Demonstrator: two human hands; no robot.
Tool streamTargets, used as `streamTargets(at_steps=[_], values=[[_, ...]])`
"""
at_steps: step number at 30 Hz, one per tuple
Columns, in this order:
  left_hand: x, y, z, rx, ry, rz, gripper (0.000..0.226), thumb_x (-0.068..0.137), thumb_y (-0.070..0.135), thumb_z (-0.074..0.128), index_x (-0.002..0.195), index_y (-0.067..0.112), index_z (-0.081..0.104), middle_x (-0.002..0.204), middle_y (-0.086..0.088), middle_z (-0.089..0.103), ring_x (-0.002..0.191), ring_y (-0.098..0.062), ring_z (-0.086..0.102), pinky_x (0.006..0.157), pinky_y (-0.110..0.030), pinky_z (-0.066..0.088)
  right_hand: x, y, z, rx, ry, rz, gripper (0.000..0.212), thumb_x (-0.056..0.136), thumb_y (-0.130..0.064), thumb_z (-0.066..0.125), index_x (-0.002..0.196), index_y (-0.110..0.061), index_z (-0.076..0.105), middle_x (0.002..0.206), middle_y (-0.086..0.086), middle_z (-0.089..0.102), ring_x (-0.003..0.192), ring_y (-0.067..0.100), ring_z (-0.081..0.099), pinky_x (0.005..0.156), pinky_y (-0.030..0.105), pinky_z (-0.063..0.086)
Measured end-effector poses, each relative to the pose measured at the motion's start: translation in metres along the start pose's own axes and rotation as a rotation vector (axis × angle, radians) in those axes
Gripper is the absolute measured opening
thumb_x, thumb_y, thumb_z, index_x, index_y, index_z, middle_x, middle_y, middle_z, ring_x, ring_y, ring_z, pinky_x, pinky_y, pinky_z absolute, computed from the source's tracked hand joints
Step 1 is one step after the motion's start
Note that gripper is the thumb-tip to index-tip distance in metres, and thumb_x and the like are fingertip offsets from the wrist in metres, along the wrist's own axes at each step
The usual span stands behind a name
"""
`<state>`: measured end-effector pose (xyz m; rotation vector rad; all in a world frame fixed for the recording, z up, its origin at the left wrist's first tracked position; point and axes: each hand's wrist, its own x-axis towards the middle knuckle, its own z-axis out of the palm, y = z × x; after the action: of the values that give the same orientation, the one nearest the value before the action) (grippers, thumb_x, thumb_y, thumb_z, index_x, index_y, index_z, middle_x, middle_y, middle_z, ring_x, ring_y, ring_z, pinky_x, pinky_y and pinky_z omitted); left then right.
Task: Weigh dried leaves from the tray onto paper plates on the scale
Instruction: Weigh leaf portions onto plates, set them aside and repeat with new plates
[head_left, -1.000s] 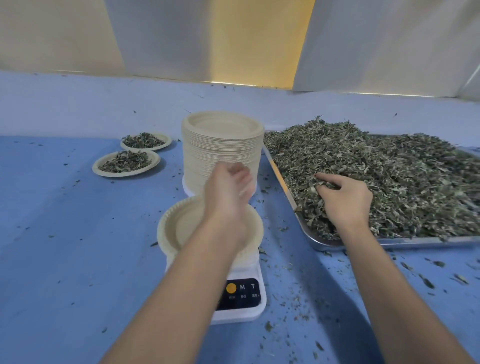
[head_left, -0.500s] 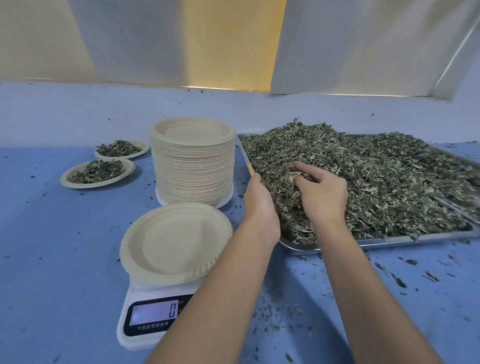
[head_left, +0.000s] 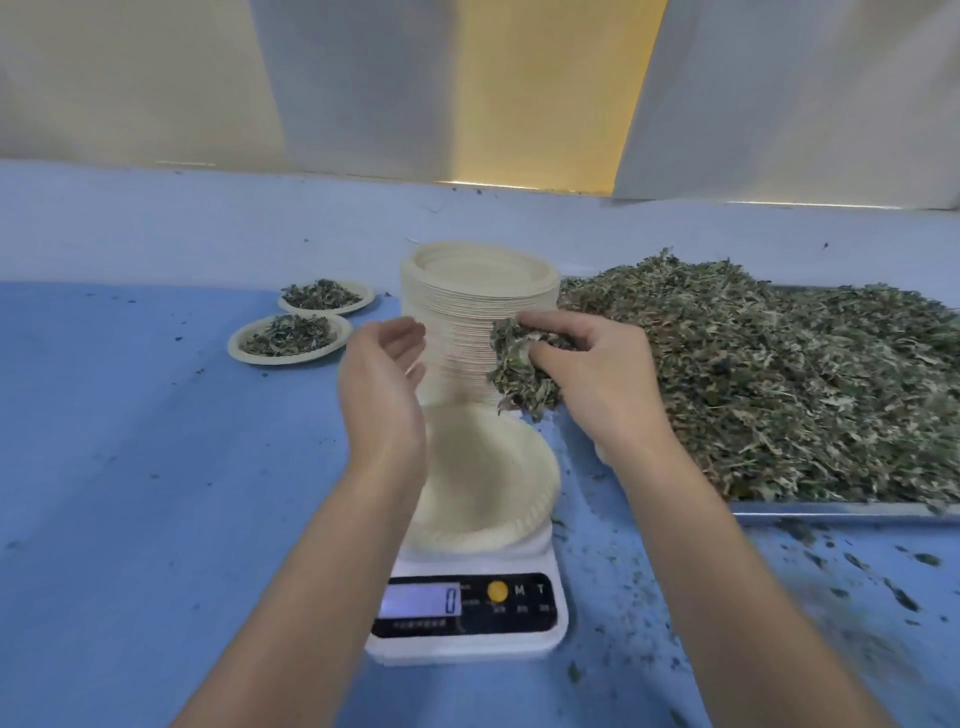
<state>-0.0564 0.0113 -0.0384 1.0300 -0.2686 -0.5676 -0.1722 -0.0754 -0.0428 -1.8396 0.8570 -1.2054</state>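
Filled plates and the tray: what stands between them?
The stack of empty plates stands between the filled plates and the tray, seen in the head view.

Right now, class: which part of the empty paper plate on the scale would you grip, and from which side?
Pinch the paper plate by its crimped rim at the near-right edge, coming from the right. The rim seems to overhang the scale, leaving finger room underneath; the left hand and forearm cover the left side, and the plate stack stands behind.
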Motion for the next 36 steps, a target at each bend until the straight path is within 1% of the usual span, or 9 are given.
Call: streamTargets(at_steps=[4,6,9,12,16,20,26,30,36], values=[[0.016,0.007,-0.028,0.037,0.129,0.032,0.028,0.094,0.017,0.035,0.093,0.010,0.063,0.096,-0.003,0.068,0.097,-0.013,0.065,0.082,-0.022,0.049,-0.008,0.001,0.027,-0.126,-0.174,-0.002,0.025,0.079,-0.013,0.072,0.099,-0.028,0.075,0.097,-0.013,0.069,0.090,0.003,0.064,0.078,0.016,0.050],[0.022,0.007,-0.031,0.039,0.152,0.034,0.029,0.094,0.015,0.034,0.095,0.009,0.063,0.096,-0.002,0.068,0.097,-0.013,0.065,0.080,-0.022,0.050,-0.012,0.004,0.034,-0.209,-0.235,-0.041,0.024,0.080,-0.014,0.073,0.100,-0.025,0.075,0.091,-0.017,0.064,0.078,-0.013,0.057,0.069,0.001,0.042],[0.027,0.007,-0.030,0.048,0.163,0.050,0.029,0.092,0.014,0.034,0.090,0.010,0.063,0.098,-0.003,0.069,0.095,-0.012,0.066,0.078,-0.022,0.052,-0.016,0.006,0.038,-0.300,-0.344,-0.068,0.022,0.081,-0.018,0.074,0.102,-0.026,0.074,0.088,-0.021,0.059,0.066,-0.025,0.048,0.061,-0.004,0.036],[0.028,0.005,-0.031,0.051,0.156,0.036,0.030,0.093,0.013,0.032,0.084,0.012,0.061,0.098,-0.003,0.068,0.093,-0.013,0.067,0.074,-0.022,0.052,-0.018,0.003,0.040,-0.337,-0.408,-0.084,0.017,0.084,-0.025,0.072,0.100,-0.026,0.075,0.082,-0.022,0.062,0.069,-0.014,0.056,0.063,0.001,0.041],[0.029,0.002,-0.033,0.060,0.155,0.041,0.030,0.093,0.013,0.033,0.084,0.013,0.061,0.094,-0.001,0.068,0.090,-0.012,0.067,0.067,-0.020,0.051,-0.019,-0.001,0.038,-0.299,-0.418,-0.063,0.014,0.088,-0.028,0.066,0.099,-0.026,0.076,0.088,-0.013,0.073,0.082,0.012,0.065,0.072,0.025,0.050],[0.029,0.001,-0.033,0.060,0.152,0.046,0.028,0.092,0.011,0.035,0.093,0.010,0.063,0.094,0.000,0.068,0.088,-0.012,0.067,0.067,-0.019,0.052,-0.017,0.001,0.038,-0.226,-0.422,-0.024,0.014,0.088,-0.024,0.067,0.099,-0.023,0.075,0.083,-0.016,0.070,0.070,-0.012,0.059,0.061,0.004,0.043],[0.026,-0.002,-0.031,0.069,0.139,0.044,0.028,0.092,0.011,0.036,0.099,0.009,0.064,0.094,0.000,0.068,0.087,-0.011,0.067,0.066,-0.019,0.051,-0.015,-0.003,0.035,0.096,-0.242,0.002,0.013,0.088,-0.017,0.066,0.098,-0.019,0.074,0.089,-0.006,0.074,0.086,0.004,0.067,0.085,0.020,0.053],[0.027,-0.004,-0.031,0.068,0.137,0.037,0.029,0.092,0.011,0.037,0.102,0.008,0.064,0.095,0.000,0.069,0.087,-0.012,0.068,0.065,-0.019,0.051,-0.015,-0.005,0.032,0.189,-0.151,-0.024,0.012,0.088,-0.013,0.066,0.092,-0.022,0.073,0.087,0.000,0.074,0.086,0.013,0.067,0.088,0.034,0.052],[0.026,-0.006,-0.030,0.084,0.115,0.037,0.027,0.092,0.009,0.037,0.089,0.011,0.063,0.093,0.000,0.068,0.085,-0.014,0.067,0.065,-0.019,0.051,-0.015,-0.005,0.031,0.256,-0.163,-0.029,0.014,0.086,-0.006,0.066,0.090,-0.017,0.073,0.082,0.009,0.073,0.079,0.013,0.068,0.081,0.023,0.055]])
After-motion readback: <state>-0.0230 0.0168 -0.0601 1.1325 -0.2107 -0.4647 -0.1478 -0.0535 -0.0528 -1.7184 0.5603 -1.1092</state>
